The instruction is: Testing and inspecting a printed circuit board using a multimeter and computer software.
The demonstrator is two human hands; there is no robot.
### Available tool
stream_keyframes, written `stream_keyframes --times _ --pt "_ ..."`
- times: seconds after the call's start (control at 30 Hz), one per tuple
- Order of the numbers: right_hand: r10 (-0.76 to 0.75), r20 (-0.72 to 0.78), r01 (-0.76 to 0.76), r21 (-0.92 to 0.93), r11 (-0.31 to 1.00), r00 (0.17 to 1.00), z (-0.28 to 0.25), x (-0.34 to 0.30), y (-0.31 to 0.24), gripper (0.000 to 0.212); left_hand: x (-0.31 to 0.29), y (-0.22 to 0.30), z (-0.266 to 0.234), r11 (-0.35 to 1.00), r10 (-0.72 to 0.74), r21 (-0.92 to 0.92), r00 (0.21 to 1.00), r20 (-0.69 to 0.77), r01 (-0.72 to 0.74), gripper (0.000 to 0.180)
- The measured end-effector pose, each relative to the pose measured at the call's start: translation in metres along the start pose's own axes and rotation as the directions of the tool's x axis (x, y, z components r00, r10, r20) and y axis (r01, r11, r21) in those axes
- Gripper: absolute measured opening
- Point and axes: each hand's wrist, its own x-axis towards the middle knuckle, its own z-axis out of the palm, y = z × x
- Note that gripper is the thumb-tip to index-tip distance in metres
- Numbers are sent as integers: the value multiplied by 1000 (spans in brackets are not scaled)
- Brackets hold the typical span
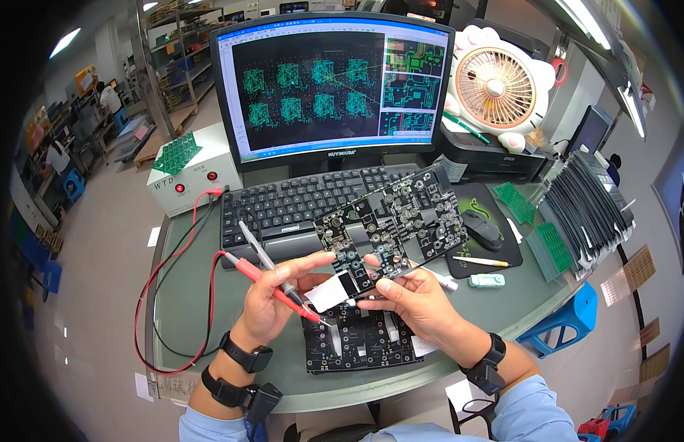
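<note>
My right hand [424,300] grips a black circuit board panel [423,221] by its near edge, thumb on top. The panel is tilted above the keyboard and desk. Pinned in my left hand [272,309] are a red test probe [248,269] and a grey-and-black test probe [255,243], their tips pointing down toward the right. That hand's index finger stretches to the panel's left edge. A white paper slip [327,293] shows between the hands at the panel's near corner. Below, a second black board panel [364,352] lies on the desk's front edge, with white strips on it.
A black keyboard [283,202] and a monitor [298,147] stand behind. Red and black leads run left to a white box [198,193]. To the right are a mouse [482,230], a pen [480,261], green boards [554,247] and a rack of dark boards [587,206].
</note>
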Motion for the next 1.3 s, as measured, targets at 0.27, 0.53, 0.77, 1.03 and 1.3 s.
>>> stream_keyframes --times 0.27,0.53,0.77,1.03,1.3 --pt "10 -13 -10 12 1000 1000 2 -1 -1 40 0 -1 -1 1000 -12 5 1000 22 12 65" --pt "33 -30 -33 -2 999 999 4 0 1 34 1 -1 -1 995 21 98 1000 20 -23 67" --pt "159 83 -129 -287 949 984 -4 -6 -21 34 5 -6 -2 1000 -19 -13 999 36 19 57" --pt "-66 95 114 -710 695 993 -102 -47 -107 25 -15 -5 -1 973 -205 -108 979 0 204 53" --pt "-456 51 26 -998 -62 888 -226 -15 -95 49 -15 -11 8 962 -261 89 965 31 258 51"
